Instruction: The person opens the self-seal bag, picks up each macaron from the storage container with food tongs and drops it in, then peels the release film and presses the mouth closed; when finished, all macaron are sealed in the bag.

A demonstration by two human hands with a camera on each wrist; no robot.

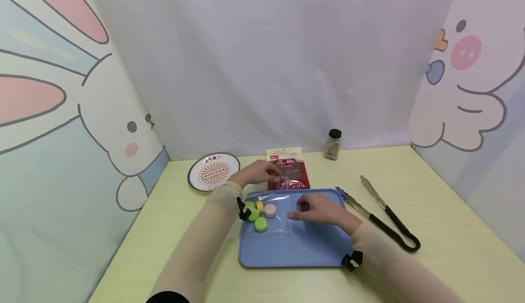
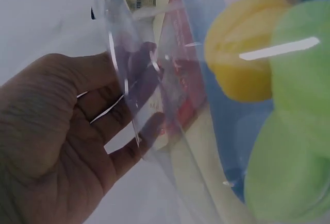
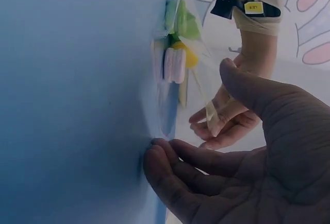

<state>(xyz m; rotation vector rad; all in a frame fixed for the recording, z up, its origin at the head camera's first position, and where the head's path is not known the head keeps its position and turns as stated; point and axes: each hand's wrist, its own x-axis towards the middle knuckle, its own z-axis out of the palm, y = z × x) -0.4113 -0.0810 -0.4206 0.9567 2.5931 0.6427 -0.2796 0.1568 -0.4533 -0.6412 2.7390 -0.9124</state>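
Observation:
A clear plastic bag (image 1: 280, 225) lies on the blue tray (image 1: 303, 253), with several macarons toward its left side. Among them are a pink macaron (image 1: 270, 210), a yellow macaron (image 1: 259, 206) and a green macaron (image 1: 260, 224). Above the tray's back edge, my left hand (image 1: 256, 173) pinches the bag's raised film between thumb and fingers; the film crosses the fingers in the left wrist view. My right hand (image 1: 317, 209) hovers low over the tray at the bag's right edge. Its fingers are loosely bent, the thumb (image 3: 252, 87) stands apart, and nothing is between them.
Behind the tray lies a red spice packet (image 1: 293, 171). A patterned plate (image 1: 214, 172) is at the back left, and a black-lidded jar (image 1: 332, 146) stands near the back wall. Black-handled tongs (image 1: 385, 218) lie spread to the tray's right, one tip by its corner.

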